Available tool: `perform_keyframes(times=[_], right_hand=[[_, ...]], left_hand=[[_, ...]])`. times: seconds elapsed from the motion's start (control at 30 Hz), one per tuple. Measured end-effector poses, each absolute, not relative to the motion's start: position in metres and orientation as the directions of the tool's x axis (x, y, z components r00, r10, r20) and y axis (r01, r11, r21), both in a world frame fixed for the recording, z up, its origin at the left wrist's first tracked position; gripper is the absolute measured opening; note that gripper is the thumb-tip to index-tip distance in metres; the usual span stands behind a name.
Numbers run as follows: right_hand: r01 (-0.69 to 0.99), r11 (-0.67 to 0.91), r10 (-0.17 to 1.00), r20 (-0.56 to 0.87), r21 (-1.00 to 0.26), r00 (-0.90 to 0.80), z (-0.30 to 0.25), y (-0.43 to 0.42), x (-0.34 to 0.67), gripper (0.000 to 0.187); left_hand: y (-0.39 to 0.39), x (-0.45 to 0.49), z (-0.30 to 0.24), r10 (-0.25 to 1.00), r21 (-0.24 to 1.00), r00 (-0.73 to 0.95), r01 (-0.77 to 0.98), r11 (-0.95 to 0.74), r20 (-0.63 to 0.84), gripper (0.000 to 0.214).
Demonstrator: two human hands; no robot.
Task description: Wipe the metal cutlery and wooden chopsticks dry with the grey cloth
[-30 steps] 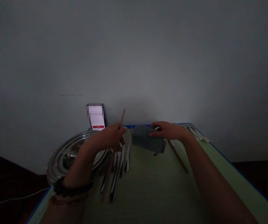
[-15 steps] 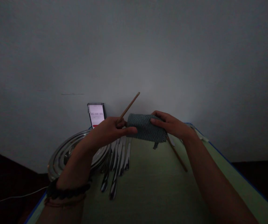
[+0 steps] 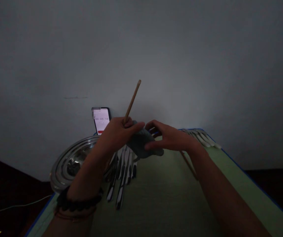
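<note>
My left hand is closed round a thin wooden stick that points up and slightly right. Just right of it my right hand grips a grey-blue woven cloth, pressed against the lower part of the stick. Both hands are raised a little above the green table. The stick's lower end is hidden by the cloth and my fingers.
Several metal knives lie side by side below my left hand. A stack of steel plates sits at the table's left edge. A lit phone leans on the wall. Another wooden stick and pale utensils lie at the right.
My left hand lifted the stick and turned it more upright. My right hand picked the cloth up off the table, brought it left to the stick and bunched it there.
</note>
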State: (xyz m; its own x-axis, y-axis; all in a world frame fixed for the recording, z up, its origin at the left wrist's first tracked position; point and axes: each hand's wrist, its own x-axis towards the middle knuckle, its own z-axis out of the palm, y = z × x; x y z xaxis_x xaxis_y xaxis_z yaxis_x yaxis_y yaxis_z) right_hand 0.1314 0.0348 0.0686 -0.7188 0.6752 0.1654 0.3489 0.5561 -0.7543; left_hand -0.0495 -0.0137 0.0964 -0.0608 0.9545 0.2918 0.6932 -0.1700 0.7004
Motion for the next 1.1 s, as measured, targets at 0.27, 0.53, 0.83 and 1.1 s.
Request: perform_keyframes(times=[0.27, 0.53, 0.83, 1.1], right_hand=[[0.478, 0.605, 0.76, 0.281, -0.637, -0.586, 0.07, 0.045, 0.137, 0.018], [0.304, 0.433, 0.835, 0.251, -0.848, -0.49, 0.067, 0.053, 0.152, 0.029], [0.24, 0.357, 0.792, 0.156, -0.903, -0.59, 0.062, 0.05, 0.139, 0.036], [0.295, 0.413, 0.71, 0.102, -0.862, -0.697, 0.069, 0.04, 0.132, 0.034]], left_hand=[[-0.013, -0.063, 0.097, 0.947, 0.563, -0.077, 0.818, -0.118, 0.311, 0.046], [-0.01, -0.067, 0.092, 0.972, 0.477, 0.089, 0.859, -0.185, 0.216, 0.036], [-0.008, -0.066, 0.09, 0.936, 0.556, 0.179, 0.765, -0.325, 0.302, 0.032], [-0.012, -0.057, 0.096, 0.945, 0.669, 0.118, 0.68, -0.3, 0.304, 0.033]])
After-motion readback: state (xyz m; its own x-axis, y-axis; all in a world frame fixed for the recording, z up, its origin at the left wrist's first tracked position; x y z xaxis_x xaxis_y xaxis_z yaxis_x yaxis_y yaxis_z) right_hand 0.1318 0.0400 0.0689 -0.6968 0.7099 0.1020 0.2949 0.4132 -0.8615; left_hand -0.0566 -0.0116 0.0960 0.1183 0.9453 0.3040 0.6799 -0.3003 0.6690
